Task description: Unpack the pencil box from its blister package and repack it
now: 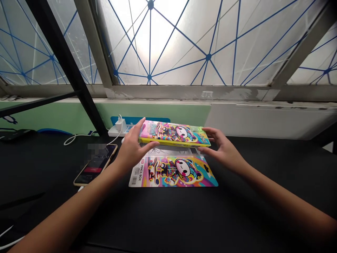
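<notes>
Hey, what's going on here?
A person is holding a colourful pencil box between their left hand and right hand. It has a cartoon panda-like character on it. Under it, a printed card with the same picture lies on a black desk. A phone lies on the desk near the left hand, and a white charger sits behind it.

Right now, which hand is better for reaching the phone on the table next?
Probably the left. The left hand is right beside the phone, while the right hand is farther away, across the pencil box. Both hands are holding that box, so the left would need to let go first.
</notes>
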